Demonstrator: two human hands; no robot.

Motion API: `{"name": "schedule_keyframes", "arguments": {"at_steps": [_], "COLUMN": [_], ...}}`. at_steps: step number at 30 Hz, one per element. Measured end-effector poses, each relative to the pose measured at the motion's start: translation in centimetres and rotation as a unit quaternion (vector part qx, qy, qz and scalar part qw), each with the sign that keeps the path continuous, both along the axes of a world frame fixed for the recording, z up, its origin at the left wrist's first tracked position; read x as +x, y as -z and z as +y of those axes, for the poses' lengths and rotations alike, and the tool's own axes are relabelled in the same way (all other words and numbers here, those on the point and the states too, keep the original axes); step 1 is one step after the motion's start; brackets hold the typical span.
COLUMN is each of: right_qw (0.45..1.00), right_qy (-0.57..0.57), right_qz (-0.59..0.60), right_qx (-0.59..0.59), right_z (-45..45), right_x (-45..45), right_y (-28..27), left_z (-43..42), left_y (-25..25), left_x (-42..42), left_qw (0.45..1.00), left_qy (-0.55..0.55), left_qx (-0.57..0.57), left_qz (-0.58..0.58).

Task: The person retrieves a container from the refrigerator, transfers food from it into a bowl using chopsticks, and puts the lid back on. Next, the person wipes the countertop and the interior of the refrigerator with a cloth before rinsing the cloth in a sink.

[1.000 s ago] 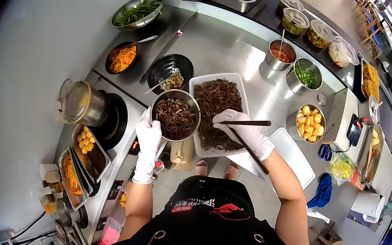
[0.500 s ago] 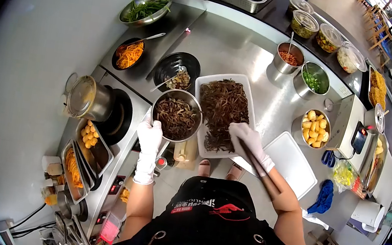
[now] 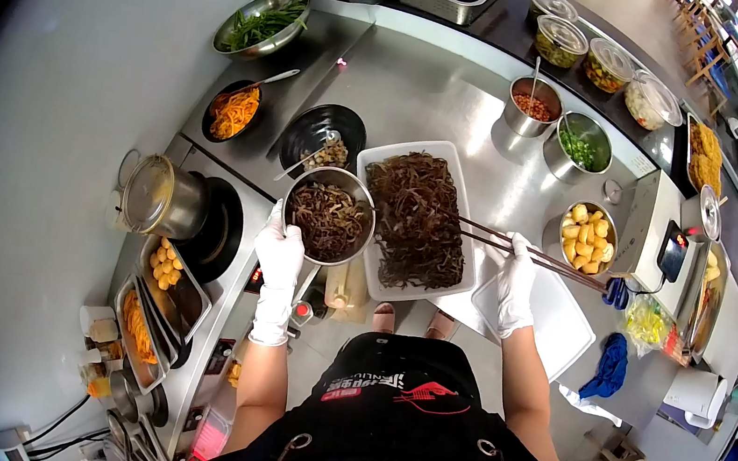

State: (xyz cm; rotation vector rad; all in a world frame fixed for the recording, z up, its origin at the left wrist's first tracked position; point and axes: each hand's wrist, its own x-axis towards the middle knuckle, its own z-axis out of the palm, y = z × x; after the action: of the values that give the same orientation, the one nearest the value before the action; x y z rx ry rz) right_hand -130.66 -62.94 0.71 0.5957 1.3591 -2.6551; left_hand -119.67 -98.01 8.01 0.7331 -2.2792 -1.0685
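My left hand (image 3: pixel 279 251), in a white glove, grips the left edge of a round steel bowl (image 3: pixel 339 258). Dark brown shredded strips (image 3: pixel 327 221) fill much of that bowl. Just to its right is a white rectangular tray (image 3: pixel 469 271) heaped with similar dark strips (image 3: pixel 417 223). My right hand (image 3: pixel 515 284), also gloved, is closed around long dark chopsticks (image 3: pixel 571 271). Their tips reach left over the strips in the tray; whether they pinch any I cannot tell. The hand itself is right of the tray, above a white board or lid (image 3: pixel 553 327).
Behind the bowl stands a black bowl (image 3: pixel 308 128) with a spoon. Steel pots of red bits (image 3: pixel 532 107), chopped greens (image 3: pixel 579 149) and yellow pieces (image 3: pixel 588 238) stand at the right. A lidded pot (image 3: pixel 164 195) is on the left, beside a burner.
My right hand has moved right, away from the tray, and the chopsticks have swung from pointing back along my forearm to lying across the tray's right edge. My left hand still holds the bowl.
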Motion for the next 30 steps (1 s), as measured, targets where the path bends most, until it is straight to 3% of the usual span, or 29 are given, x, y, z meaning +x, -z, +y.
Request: {"name": "schedule_keyframes", "arguments": {"at_steps": [6, 12, 17, 20, 23, 24, 25, 27, 30], "right_qw": [1.000, 0.994, 0.982, 0.963, 0.939, 0.915, 0.887, 0.826, 0.812], "right_qy": [-0.012, -0.057, -0.150, -0.213, -0.250, -0.285, -0.283, -0.325, -0.357], "right_qz": [0.015, 0.086, 0.103, 0.157, 0.229, 0.268, 0.348, 0.400, 0.394], "right_qx": [0.018, 0.034, 0.047, 0.053, 0.066, 0.097, 0.110, 0.228, 0.240], "right_z": [1.2, -0.2, -6.4, -11.8, -17.5, -18.5, -19.3, -20.0, -19.9], "right_x": [-0.2, -0.9, -1.2, -0.6, 1.3, 1.8, 1.9, 1.1, 0.2], "right_y": [-3.4, -9.7, -14.5, -14.1, -12.3, -12.7, -13.1, -14.6, -17.4], "left_z": [0.0, 0.5, -0.1, 0.3, 1.1, 0.8, 0.6, 0.3, -0.1], "left_y": [-0.1, -1.2, 0.4, 0.3, -1.3, -1.2, -1.2, -1.5, -1.1], "left_x": [-0.6, -0.7, -0.2, 0.2, 0.6, 0.6, 0.9, 1.6, 2.2], "left_qw": [0.998, 0.999, 0.997, 0.999, 0.997, 0.996, 0.989, 0.960, 0.953], "left_qy": [0.011, 0.017, 0.015, 0.007, -0.014, -0.008, -0.020, -0.044, -0.065], "left_qx": [-0.063, -0.032, -0.066, -0.053, 0.071, 0.071, 0.139, 0.274, 0.292], "left_qz": [-0.026, -0.035, -0.023, -0.007, -0.013, 0.043, 0.040, 0.034, 0.043]}}
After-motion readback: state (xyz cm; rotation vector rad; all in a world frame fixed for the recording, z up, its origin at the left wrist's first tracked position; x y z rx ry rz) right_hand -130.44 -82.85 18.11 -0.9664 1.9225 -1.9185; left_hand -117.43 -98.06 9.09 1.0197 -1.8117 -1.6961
